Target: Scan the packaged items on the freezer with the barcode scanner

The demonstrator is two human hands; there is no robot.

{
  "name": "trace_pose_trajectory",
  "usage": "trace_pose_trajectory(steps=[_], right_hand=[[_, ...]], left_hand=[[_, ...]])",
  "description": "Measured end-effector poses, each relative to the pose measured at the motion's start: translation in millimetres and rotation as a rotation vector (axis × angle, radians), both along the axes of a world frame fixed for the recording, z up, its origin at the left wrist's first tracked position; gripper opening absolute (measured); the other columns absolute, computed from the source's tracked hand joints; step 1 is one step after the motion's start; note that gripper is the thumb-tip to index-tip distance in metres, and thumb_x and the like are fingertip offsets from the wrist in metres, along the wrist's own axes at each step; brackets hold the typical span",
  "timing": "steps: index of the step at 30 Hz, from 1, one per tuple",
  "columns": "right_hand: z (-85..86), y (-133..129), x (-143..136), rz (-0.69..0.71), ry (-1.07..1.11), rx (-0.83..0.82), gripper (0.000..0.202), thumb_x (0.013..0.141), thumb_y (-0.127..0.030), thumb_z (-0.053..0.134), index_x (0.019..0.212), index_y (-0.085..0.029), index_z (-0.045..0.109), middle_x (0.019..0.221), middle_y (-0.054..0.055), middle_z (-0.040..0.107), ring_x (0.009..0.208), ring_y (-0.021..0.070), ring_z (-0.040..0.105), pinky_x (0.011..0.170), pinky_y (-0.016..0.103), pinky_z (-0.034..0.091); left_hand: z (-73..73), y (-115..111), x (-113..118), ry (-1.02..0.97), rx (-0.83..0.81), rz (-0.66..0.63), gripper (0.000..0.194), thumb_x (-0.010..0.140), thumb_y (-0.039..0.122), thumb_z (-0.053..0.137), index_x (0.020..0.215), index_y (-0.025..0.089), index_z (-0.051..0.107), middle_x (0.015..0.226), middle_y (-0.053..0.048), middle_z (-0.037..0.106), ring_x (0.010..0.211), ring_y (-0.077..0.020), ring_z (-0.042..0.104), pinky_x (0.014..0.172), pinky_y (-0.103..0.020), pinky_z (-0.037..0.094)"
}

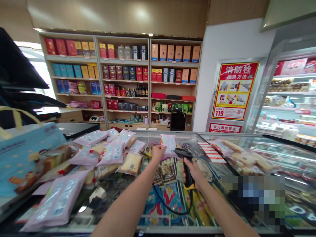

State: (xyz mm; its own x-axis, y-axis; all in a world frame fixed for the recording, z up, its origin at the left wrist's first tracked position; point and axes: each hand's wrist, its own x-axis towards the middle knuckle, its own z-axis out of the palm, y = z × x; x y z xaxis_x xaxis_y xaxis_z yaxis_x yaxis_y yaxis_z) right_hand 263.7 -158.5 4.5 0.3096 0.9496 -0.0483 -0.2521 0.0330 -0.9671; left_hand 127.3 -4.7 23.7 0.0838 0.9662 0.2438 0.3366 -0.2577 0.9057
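My left hand (158, 152) reaches out over the glass-topped freezer and pinches the left edge of a pink plastic packet (169, 145) with pale blue print. The packet is held up facing me. Closed round the handle of a black and yellow barcode scanner (188, 172), my right hand (193, 173) is just to the right of it. The scanner's head points left towards the packet, and its black cable loops down over the glass. On the left lies a pile of similar pink packets (112, 153) mixed with clear-wrapped sliced bread (131, 163).
A blue carrier bag (32, 154) stands at the left, below a dark monitor (19, 62). More wrapped bread (240, 153) lies on the right of the freezer glass (111, 191). Behind are shelves of boxed bottles (125, 73) and a red poster (235, 90).
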Motion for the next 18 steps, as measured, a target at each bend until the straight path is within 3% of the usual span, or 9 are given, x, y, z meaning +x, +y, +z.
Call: trace_pose_trajectory(steps=[7,11,14,18], right_hand=[[4.7,27.6,-81.0,0.203,0.020,-0.027,0.043,0.075,-0.060,0.069,0.070,-0.020,0.052,0.044,-0.004,0.053,0.033,0.0107,0.047,0.033,0.022,0.042],[5.0,40.9,-129.7,0.276,0.052,0.044,0.047,0.069,-0.061,0.073,0.081,-0.019,0.056,0.050,-0.006,0.057,0.034,0.0102,0.048,0.033,0.022,0.043],[6.6,47.6,-161.7,0.343,0.032,0.063,0.053,0.064,-0.067,0.072,0.078,-0.018,0.055,0.049,-0.006,0.055,0.033,0.0095,0.047,0.032,0.022,0.042],[9.2,51.3,-188.4,0.413,0.002,0.036,0.059,0.057,-0.072,0.072,0.073,-0.018,0.052,0.047,-0.006,0.053,0.032,0.0085,0.045,0.031,0.022,0.041]], left_hand=[[22.7,6.8,-125.3,0.193,0.105,0.273,0.029,0.077,0.028,0.063,0.053,0.020,0.049,0.053,0.000,0.051,0.066,-0.0187,0.056,0.062,-0.026,0.036],[41.1,8.3,-186.3,0.295,0.123,0.421,0.024,0.079,0.031,0.062,0.059,0.020,0.056,0.062,-0.006,0.061,0.074,-0.0242,0.063,0.066,-0.029,0.038],[55.0,8.9,-222.2,0.460,0.085,0.514,0.022,0.083,0.035,0.060,0.075,0.016,0.066,0.083,-0.015,0.071,0.088,-0.0300,0.067,0.071,-0.032,0.043],[66.4,5.3,-256.4,0.620,0.028,0.599,0.033,0.086,0.032,0.054,0.106,0.010,0.068,0.106,-0.021,0.071,0.103,-0.0319,0.066,0.082,-0.035,0.047]])
